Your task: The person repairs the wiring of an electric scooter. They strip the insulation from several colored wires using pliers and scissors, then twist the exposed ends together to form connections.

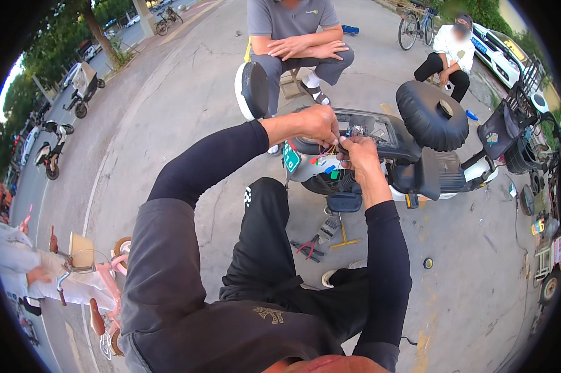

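Observation:
Both of my hands meet above the rear of a white and black electric scooter (445,171), its compartment under the seat uncovered. My left hand (319,124) is closed in a pinch, and my right hand (360,154) pinches close beside it, fingertips nearly touching. Thin coloured wires (332,149) run between the fingertips; their exact ends are too small to make out. Below hang a blue connector (329,169) and a green connector (335,174). More wiring (356,131) shows inside the open compartment (380,124), just past my hands.
Red-handled pliers (306,249), grey gloves (328,230) and a yellow T-handle tool (345,243) lie by my feet. A tape roll (428,263) is further right. One person (296,43) sits opposite, another (451,53) at far right. A pink bicycle (109,286) stands left.

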Available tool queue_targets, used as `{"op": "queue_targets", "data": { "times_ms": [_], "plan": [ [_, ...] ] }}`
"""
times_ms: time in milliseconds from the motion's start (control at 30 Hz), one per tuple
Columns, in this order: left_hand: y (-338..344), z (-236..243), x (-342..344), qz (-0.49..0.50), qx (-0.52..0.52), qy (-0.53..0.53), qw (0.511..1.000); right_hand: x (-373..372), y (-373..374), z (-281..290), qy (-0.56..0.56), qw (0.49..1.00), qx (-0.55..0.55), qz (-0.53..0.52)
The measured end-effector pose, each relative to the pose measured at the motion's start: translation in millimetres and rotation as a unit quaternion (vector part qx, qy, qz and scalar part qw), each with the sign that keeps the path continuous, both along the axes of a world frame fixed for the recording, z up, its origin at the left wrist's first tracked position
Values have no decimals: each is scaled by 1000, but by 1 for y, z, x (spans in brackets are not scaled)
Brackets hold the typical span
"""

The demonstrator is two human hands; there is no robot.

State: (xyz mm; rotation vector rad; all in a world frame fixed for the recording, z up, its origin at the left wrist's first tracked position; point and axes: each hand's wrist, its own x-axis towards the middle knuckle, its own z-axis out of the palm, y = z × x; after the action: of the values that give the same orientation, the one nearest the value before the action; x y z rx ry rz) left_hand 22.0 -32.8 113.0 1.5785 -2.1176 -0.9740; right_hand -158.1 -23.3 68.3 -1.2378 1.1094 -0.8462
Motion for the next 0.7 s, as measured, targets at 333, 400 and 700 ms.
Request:
{"op": "queue_targets", "data": {
  "times_ms": [333,400,700],
  "plan": [
    [-4,3,-3,-38,-25,-19,999,-10,2,-2,-8,998,58,16],
    [3,3,-2,4,25,26,999,-9,6,3,-15,998,66,10],
    [0,-12,0,64,110,141,982,-4,0,-3,24,1000,7,12]
  ]
}}
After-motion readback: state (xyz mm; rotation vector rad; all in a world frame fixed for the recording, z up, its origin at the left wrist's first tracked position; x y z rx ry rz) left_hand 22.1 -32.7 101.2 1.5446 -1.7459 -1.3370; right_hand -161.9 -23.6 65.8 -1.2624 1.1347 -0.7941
